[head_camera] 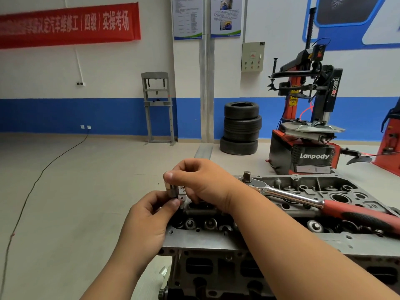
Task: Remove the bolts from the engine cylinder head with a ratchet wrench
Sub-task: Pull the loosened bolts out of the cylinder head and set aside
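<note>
Head view, single frame. Cylinder head (216, 241) sits low centre to right, top face up, valve springs and bolt holes exposed. Ratchet (292, 197) lies loose across the top face: drive end at the far edge with its square stub pointing up, chrome shank running right into a red and black grip at the frame's right edge. No hand touches it.

Both hands meet over the near-left corner of the cylinder head. Left hand (149, 215): thumb and curled fingers pinch the lower end of a small dark socket (171, 191). Right hand (201, 180): thumb pressed on the socket's upper end, fingers curled behind it. Socket upright. Bolt inside it: cannot tell.

Background: tyre stack (241, 128), tyre changer (307, 126), red banner (69, 24).
</note>
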The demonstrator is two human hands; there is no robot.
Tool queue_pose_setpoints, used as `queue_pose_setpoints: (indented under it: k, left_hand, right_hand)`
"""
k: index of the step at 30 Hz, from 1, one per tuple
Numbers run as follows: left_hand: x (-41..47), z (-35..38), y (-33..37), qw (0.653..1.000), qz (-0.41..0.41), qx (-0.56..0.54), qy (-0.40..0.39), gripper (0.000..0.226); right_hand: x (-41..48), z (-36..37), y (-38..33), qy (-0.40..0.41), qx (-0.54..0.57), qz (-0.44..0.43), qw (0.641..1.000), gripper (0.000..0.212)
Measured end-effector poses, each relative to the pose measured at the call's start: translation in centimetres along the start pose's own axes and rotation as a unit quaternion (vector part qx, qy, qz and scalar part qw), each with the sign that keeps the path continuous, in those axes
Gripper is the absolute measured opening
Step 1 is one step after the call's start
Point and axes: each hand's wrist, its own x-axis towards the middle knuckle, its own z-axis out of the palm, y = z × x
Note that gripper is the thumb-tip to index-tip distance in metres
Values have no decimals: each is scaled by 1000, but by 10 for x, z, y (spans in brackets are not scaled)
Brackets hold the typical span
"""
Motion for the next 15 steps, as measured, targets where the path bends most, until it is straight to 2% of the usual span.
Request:
queue_pose_setpoints:
  k: [3,5,8,12,15]
  left_hand:
    - [0,1,-1,1000,3,-6,-7,20]
    - [-2,2,0,1000,4,4,-22,31]
    - [-3,3,2,1000,4,12,-28,44]
    - [-3,3,3,999,0,-19,-29,39]
    - [-2,3,1,999,-3,-27,-25,36]
  right_hand:
    - [0,0,0,-18,27,-9,999,14]
    - [1,0,0,-20,36,-12,999,10]
    - [4,0,1,-13,51,-4,999,18]
    - [4,1,1,-33,101,1,994,31]
    - [5,1,2,-31,111,9,993,32]
